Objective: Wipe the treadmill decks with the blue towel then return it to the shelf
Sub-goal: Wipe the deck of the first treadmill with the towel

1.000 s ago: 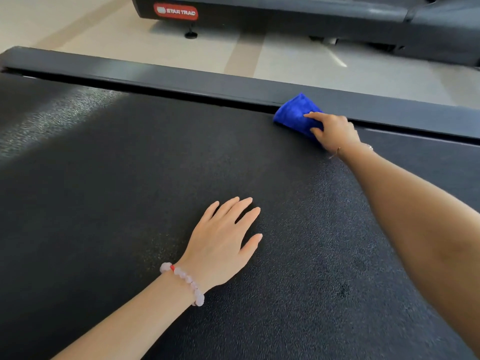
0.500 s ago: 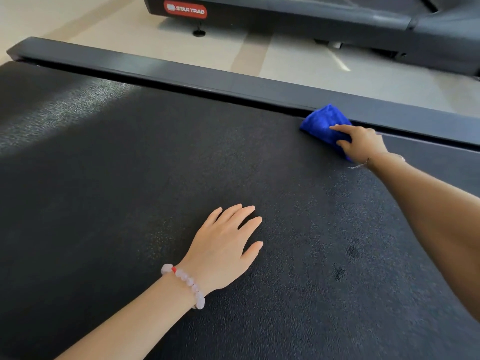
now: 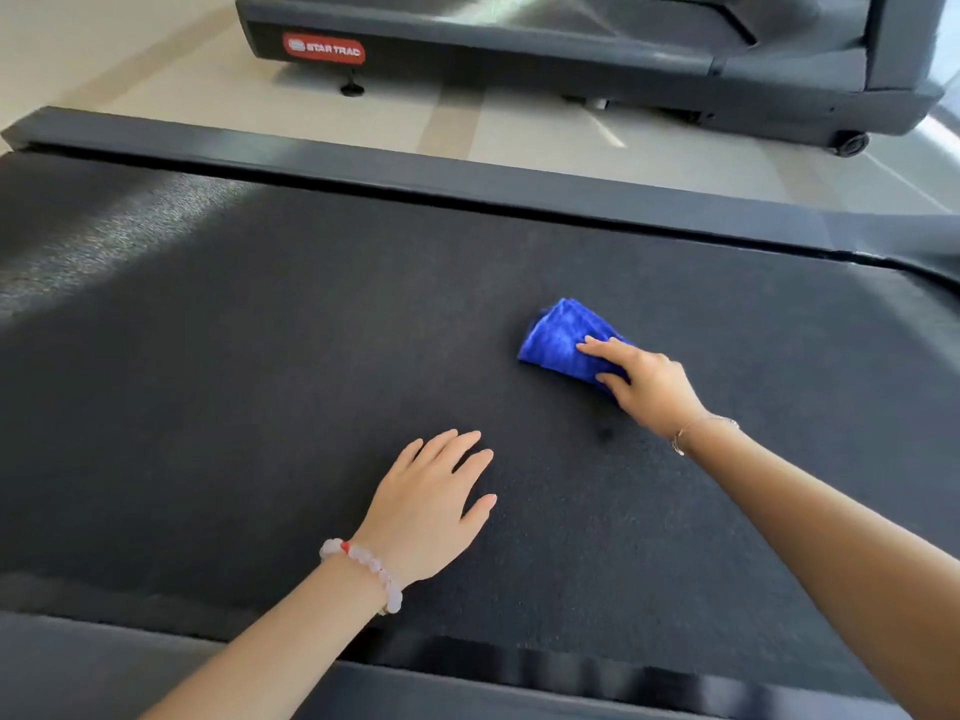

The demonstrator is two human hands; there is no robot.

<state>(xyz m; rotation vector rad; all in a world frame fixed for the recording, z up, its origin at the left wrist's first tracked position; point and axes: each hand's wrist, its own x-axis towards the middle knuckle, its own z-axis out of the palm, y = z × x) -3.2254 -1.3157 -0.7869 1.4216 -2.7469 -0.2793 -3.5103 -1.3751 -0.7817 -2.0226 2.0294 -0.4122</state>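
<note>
The blue towel (image 3: 558, 337) lies bunched into a small wad on the treadmill deck (image 3: 260, 356), right of the middle and well short of the far side rail (image 3: 415, 174); the right hand (image 3: 644, 381) holds it down from the near side, forefinger laid along the top and thumb tucked at the lower edge; the left hand (image 3: 431, 511) rests flat on the belt with fingers straight and slightly spread, gripping nothing, well apart from the towel. The likeliest fault is poor coverage; so tight a wad touches only a narrow strip per pass, so bands of belt may go unwiped, and a dark spot (image 3: 604, 433) just near the right wrist could be skipped. The coarse belt may drag the cloth out from under the fingers if pressure falls to one corner; the thin chain bracelet (image 3: 696, 428) might snag on that texture. The belt itself may creep under the braced left palm; the bead bracelet (image 3: 363, 563) could then scrape. A second treadmill (image 3: 519, 59) across the floor (image 3: 156, 70) looks unwiped and is easily forgotten.
</note>
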